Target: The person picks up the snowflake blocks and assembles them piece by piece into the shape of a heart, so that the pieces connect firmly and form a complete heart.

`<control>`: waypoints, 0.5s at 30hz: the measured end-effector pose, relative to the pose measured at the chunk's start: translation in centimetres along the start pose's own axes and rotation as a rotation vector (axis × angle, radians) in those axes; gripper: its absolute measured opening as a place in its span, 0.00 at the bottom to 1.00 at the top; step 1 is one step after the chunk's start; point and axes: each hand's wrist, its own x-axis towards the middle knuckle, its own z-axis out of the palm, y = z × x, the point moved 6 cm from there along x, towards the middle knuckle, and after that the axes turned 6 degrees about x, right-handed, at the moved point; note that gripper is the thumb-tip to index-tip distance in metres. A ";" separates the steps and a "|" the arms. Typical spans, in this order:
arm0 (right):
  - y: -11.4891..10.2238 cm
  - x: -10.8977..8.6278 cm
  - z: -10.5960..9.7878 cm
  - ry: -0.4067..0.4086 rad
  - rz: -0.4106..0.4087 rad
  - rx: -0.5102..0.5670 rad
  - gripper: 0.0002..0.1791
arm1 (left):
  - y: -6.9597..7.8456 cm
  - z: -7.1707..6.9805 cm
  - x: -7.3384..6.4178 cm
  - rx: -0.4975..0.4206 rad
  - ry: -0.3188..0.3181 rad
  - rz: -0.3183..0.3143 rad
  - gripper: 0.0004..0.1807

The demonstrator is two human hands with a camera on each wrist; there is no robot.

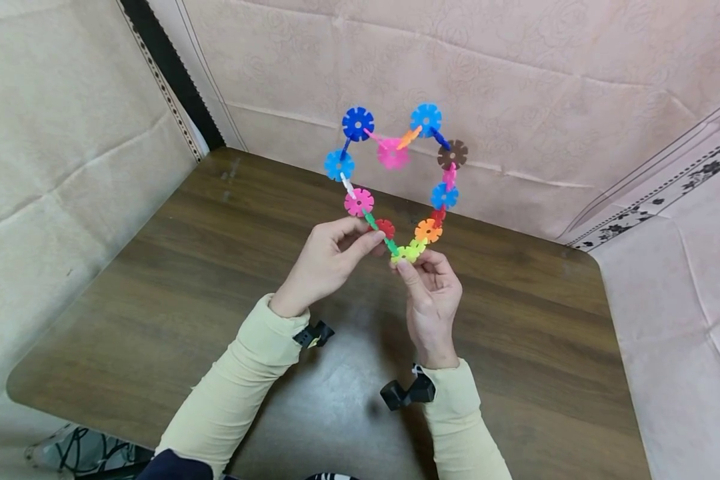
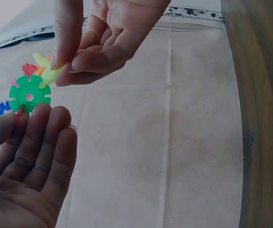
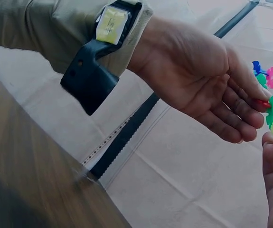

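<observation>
A heart-shaped loop of slotted plastic snowflake discs, in blue, pink, brown, orange, red, green and yellow-green, is held up above the table. My left hand [image 1: 324, 263] pinches the red disc [image 1: 386, 229] on the loop's lower left between thumb and fingers. At the bottom point, my right hand [image 1: 433, 303] pinches a yellow-green disc [image 1: 405, 254]. Between the two hands, the left wrist view shows a green disc [image 2: 30, 92] face-on, joined to the red and yellow-green ones. A pink disc [image 1: 393, 154] forms the dip at the top, partly overlapped by an orange disc [image 1: 409, 137].
Below the hands stretches a dark wooden table [image 1: 516, 347]. Pale patterned cloth [image 1: 486, 60] hangs behind it and at both sides. Each wrist wears a black camera mount [image 1: 417, 389]. Dark cables [image 1: 90, 448] lie beyond the table's front left edge.
</observation>
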 end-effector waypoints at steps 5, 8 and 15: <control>0.0 0.0 0.0 0.017 0.012 0.038 0.10 | 0.0 0.3 0.0 0.016 0.019 0.040 0.09; 0.0 0.0 -0.1 0.032 0.023 0.056 0.09 | 0.0 0.4 0.1 0.032 0.028 0.053 0.09; 0.0 0.0 -0.3 0.076 0.025 0.055 0.10 | -0.1 0.8 0.1 0.049 0.026 0.049 0.09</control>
